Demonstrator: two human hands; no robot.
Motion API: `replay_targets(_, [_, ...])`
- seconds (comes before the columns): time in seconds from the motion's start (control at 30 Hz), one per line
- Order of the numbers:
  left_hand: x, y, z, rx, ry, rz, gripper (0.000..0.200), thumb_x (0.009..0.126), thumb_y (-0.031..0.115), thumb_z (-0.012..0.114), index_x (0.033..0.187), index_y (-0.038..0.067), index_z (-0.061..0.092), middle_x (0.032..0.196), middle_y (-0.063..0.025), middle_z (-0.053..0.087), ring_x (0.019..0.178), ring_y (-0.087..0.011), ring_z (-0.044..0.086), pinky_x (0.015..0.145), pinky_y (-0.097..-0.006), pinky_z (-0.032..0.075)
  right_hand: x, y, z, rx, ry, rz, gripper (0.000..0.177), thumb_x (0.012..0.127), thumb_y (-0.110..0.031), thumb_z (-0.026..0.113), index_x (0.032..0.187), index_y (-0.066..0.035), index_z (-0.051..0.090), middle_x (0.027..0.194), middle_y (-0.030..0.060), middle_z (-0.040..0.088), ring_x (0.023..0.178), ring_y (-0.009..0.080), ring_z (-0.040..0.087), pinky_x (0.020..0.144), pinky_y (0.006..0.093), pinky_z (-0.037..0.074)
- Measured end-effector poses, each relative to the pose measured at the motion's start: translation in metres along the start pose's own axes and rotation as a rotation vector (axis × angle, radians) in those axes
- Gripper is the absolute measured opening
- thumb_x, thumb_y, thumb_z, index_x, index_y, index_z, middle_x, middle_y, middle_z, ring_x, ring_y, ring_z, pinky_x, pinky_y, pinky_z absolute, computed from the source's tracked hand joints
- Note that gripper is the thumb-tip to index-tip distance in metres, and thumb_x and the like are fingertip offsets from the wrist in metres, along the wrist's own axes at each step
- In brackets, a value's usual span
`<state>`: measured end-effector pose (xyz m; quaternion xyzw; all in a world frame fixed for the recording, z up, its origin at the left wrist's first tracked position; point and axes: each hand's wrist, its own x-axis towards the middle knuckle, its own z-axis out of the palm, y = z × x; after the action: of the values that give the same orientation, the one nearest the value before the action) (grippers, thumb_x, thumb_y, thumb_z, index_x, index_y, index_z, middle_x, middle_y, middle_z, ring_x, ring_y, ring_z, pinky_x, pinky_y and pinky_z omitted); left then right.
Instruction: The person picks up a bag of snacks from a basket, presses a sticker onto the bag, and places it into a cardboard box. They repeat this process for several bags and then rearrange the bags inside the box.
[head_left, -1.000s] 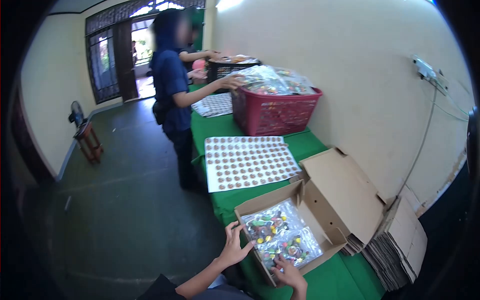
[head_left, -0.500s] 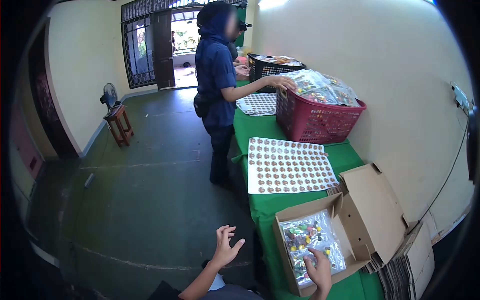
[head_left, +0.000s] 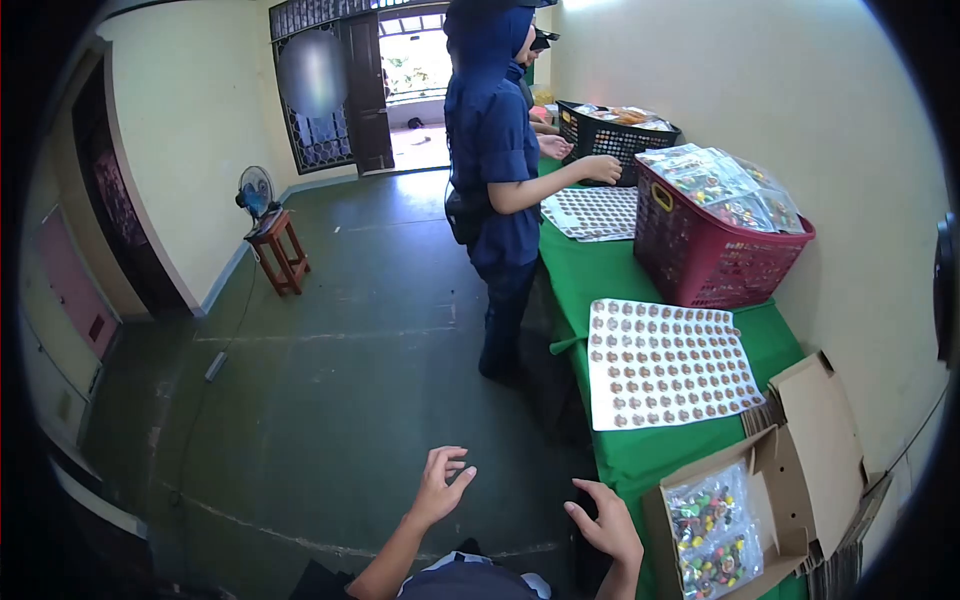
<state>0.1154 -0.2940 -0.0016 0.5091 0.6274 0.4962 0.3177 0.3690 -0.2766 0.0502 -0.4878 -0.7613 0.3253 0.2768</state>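
My left hand (head_left: 440,488) is raised over the floor with its fingers apart and holds nothing. My right hand (head_left: 608,525) hovers just left of the open cardboard box (head_left: 778,500), its fingers spread and nothing in them. Inside the box lie clear plastic bags (head_left: 715,530) filled with small multicoloured round pieces. The box's lid (head_left: 822,445) is folded back to the right. Beyond the box, a white sheet of round brown stickers (head_left: 670,365) rests flat on the green tablecloth (head_left: 645,455).
A red plastic basket (head_left: 710,262) heaped with filled bags stands by the wall, with a black basket (head_left: 612,142) behind it. A second sticker sheet (head_left: 595,213) lies near a co-worker (head_left: 500,150) in dark blue. Folded cardboard (head_left: 848,570) sits at lower right. A fan (head_left: 256,190) stands on a stool.
My right hand has moved left, away from above the bags in the box. The co-worker's hand has left the red basket. My view has shifted left.
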Motion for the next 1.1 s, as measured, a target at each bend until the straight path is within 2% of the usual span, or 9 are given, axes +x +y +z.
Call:
replay_targets(0.27, [0.054, -0.025, -0.030, -0.142, -0.099, -0.230, 0.023, 0.077, 0.013, 0.055, 0.096, 0.000, 0.051, 0.095, -0.0095, 0.054, 0.085, -0.0160, 0.054, 0.074, -0.0274, 0.044, 0.079, -0.007, 0.021, 0.035, -0.096, -0.028, 0.042, 0.075, -0.029, 0.055, 0.106, -0.001, 0.048, 0.103, 0.0172, 0.051, 0.096, 0.0317, 0.049, 0.082, 0.0349, 0.039])
replay_targets(0.5, [0.110, -0.029, -0.012, -0.234, -0.187, -0.203, 0.020, 0.079, 0.012, 0.053, 0.096, 0.001, 0.051, 0.092, -0.0084, 0.056, 0.084, -0.0146, 0.055, 0.077, -0.0268, 0.043, 0.161, 0.040, 0.021, -0.083, -0.067, 0.105, 0.044, 0.074, -0.028, 0.056, 0.106, 0.001, 0.048, 0.105, 0.0197, 0.049, 0.098, 0.0330, 0.048, 0.083, 0.0352, 0.038])
replay_targets(0.6, [0.149, -0.036, -0.004, -0.187, -0.223, -0.236, 0.019, 0.080, 0.012, 0.052, 0.096, 0.001, 0.051, 0.094, -0.0076, 0.056, 0.086, -0.0125, 0.054, 0.077, -0.0247, 0.042, 0.213, 0.062, 0.014, -0.098, 0.008, 0.064, 0.043, 0.074, -0.027, 0.056, 0.105, 0.001, 0.048, 0.108, 0.0217, 0.046, 0.101, 0.0340, 0.045, 0.086, 0.0364, 0.036])
replay_targets(0.73, [0.213, -0.011, 0.008, -0.173, -0.223, -0.257, 0.019, 0.081, 0.012, 0.051, 0.096, 0.001, 0.051, 0.094, -0.0082, 0.056, 0.086, -0.0131, 0.054, 0.078, -0.0252, 0.042, 0.287, 0.097, 0.003, -0.067, 0.311, 0.026, 0.042, 0.072, -0.019, 0.057, 0.107, 0.000, 0.045, 0.117, 0.0222, 0.037, 0.108, 0.0378, 0.035, 0.091, 0.0394, 0.030])
replay_targets(0.83, [0.261, 0.008, 0.019, -0.107, -0.244, -0.110, 0.019, 0.081, 0.012, 0.050, 0.097, 0.001, 0.050, 0.095, -0.0086, 0.056, 0.088, -0.0134, 0.053, 0.079, -0.0258, 0.041, 0.328, 0.118, -0.002, -0.305, 0.396, 0.061, 0.047, 0.071, -0.022, 0.057, 0.109, 0.000, 0.043, 0.122, 0.0207, 0.033, 0.111, 0.0410, 0.030, 0.090, 0.0446, 0.028])
replay_targets(0.9, [0.287, 0.011, 0.027, -0.178, -0.221, -0.076, 0.019, 0.082, 0.012, 0.049, 0.097, 0.001, 0.050, 0.094, -0.0087, 0.056, 0.089, -0.0133, 0.053, 0.080, -0.0259, 0.040, 0.345, 0.132, 0.004, -0.433, 0.274, 0.383, 0.051, 0.068, -0.029, 0.059, 0.108, -0.002, 0.044, 0.122, 0.0213, 0.033, 0.113, 0.0433, 0.026, 0.091, 0.0464, 0.027])
replay_targets(0.93, [0.296, 0.014, 0.032, -0.175, -0.232, -0.082, 0.019, 0.082, 0.012, 0.049, 0.097, 0.001, 0.050, 0.094, -0.0087, 0.056, 0.089, -0.0133, 0.053, 0.080, -0.0259, 0.040, 0.351, 0.138, 0.006, -0.430, 0.273, 0.396, 0.051, 0.068, -0.029, 0.059, 0.108, -0.002, 0.044, 0.122, 0.0213, 0.033, 0.113, 0.0433, 0.026, 0.091, 0.0464, 0.027])
replay_targets(1.0, [0.315, 0.019, 0.040, -0.191, -0.245, -0.085, 0.018, 0.082, 0.011, 0.049, 0.097, 0.001, 0.050, 0.093, -0.0086, 0.055, 0.091, -0.0135, 0.052, 0.081, -0.0257, 0.040, 0.360, 0.147, 0.006, -0.526, -0.042, 0.485, 0.058, 0.067, -0.036, 0.059, 0.110, -0.001, 0.042, 0.122, 0.0238, 0.032, 0.113, 0.0454, 0.024, 0.090, 0.0485, 0.029])
replay_targets(1.1, [0.334, 0.001, 0.058, -0.330, -0.362, -0.171, 0.019, 0.082, 0.011, 0.049, 0.097, 0.000, 0.050, 0.094, -0.0085, 0.054, 0.092, -0.0139, 0.051, 0.082, -0.0256, 0.039, 0.373, 0.145, 0.003, -0.569, -0.102, 0.529, 0.058, 0.069, -0.041, 0.055, 0.108, 0.001, 0.044, 0.117, 0.0269, 0.035, 0.106, 0.0421, 0.036, 0.085, 0.0451, 0.036])
